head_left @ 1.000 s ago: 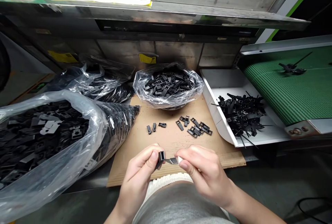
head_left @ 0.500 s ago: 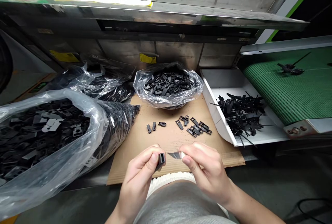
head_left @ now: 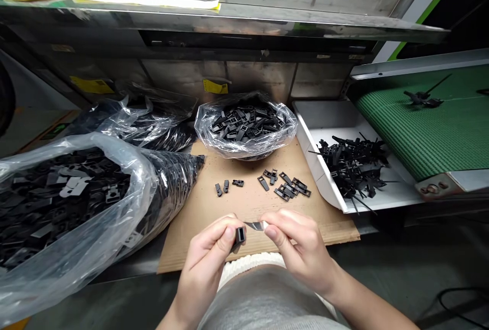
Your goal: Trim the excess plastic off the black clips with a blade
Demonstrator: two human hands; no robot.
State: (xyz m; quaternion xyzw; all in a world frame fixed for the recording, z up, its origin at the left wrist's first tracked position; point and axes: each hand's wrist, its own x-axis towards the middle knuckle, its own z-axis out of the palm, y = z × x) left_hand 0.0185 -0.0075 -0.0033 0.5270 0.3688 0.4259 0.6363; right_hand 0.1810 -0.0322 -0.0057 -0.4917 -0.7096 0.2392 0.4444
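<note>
Between thumb and fingers, my left hand (head_left: 212, 248) grips a small black plastic part (head_left: 239, 237) with a rectangular opening facing up. My right hand (head_left: 298, 241) is closed around a knife (head_left: 255, 225); its pointed blade reaches left, its tip close to the top of the black part. Whether the blade touches the part I cannot tell. The knife's handle is mostly hidden in my fingers. Beyond my hands, a loose group of black plastic parts (head_left: 290, 187) lies on a cardboard sheet (head_left: 229, 208), with a few smaller black pieces (head_left: 226, 186) to their left.
At the back stands a clear plastic bag (head_left: 208, 139) full of black parts. A larger open bag (head_left: 147, 182) of black pieces fills the left side. To the right are a white tray (head_left: 324, 187) holding black sprue-like parts and a green conveyor belt (head_left: 397, 121) carrying one piece.
The knife blade has moved slightly left and up, nearer the black part. Both hands keep their grip, and the whole view has shifted slightly.
</note>
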